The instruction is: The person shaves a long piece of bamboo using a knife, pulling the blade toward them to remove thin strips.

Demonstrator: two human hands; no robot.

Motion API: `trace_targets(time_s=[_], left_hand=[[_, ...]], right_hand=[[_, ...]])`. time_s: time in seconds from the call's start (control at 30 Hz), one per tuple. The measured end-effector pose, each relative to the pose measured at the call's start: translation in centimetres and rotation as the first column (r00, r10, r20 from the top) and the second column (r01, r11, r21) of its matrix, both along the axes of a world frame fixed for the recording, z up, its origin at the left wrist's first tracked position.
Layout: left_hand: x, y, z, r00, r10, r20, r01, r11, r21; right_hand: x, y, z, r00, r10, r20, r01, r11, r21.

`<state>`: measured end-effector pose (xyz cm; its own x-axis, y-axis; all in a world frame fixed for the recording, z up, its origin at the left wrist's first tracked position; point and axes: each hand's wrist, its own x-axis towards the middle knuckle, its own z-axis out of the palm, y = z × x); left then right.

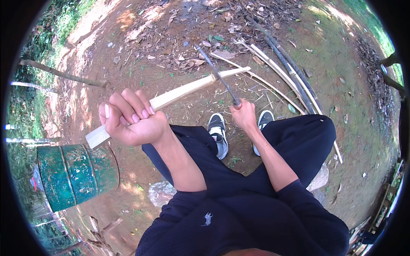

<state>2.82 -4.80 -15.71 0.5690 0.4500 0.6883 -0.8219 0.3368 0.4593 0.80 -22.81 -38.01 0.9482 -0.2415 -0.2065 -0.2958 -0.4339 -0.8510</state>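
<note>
My left hand is wrapped round a long pale strip of split wood or bamboo, near its thick squared end. The strip slants up to the right and narrows to a thin tip. In my right hand is the handle of a long, narrow-bladed knife, its blade pointing up and to the left. The blade crosses the strip near its far part and seems to touch it, where a small raised curl or notch shows. Both things are held above the ground, in front of my shoes.
Several long split strips and dark poles lie on the bare soil to the right. Dry leaves and thin shavings are scattered ahead. A green metal drum lies at the left, and a pale stone or block sits by my left leg.
</note>
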Motion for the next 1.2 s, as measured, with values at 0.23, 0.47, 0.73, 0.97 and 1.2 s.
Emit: trace_targets(time_s=[0.23, 0.47, 0.73, 0.97, 1.2], left_hand=[[-1.0, 0.0, -0.3, 0.998, -0.058, 0.03, 0.059, 0.998, -0.004], [-1.0, -0.6, -0.6, 0.998, -0.056, 0.023, 0.057, 0.998, -0.03], [-1.2, -1.3, -0.6, 0.995, -0.091, 0.046, 0.092, 0.996, -0.021], [-1.8, 0.3, -0.7, 0.996, -0.074, 0.055, 0.074, 0.997, -0.004], [-1.2, -1.2, -0.7, 0.985, -0.153, 0.085, 0.153, 0.988, 0.011]], right_hand=[[0.2, 0.9, 4.2, 0.997, 0.07, 0.019, -0.069, 0.996, -0.055], [0.9, -0.1, 0.8, 0.997, -0.076, 0.014, 0.077, 0.982, -0.171], [1.1, -2.3, -2.4, 0.994, -0.109, -0.002, 0.108, 0.984, -0.144], [0.0, 0.0, 1.5, 0.999, 0.039, -0.03, -0.045, 0.978, -0.205], [2.7, -5.2, -5.3, 0.993, -0.105, -0.044, 0.085, 0.941, -0.328]])
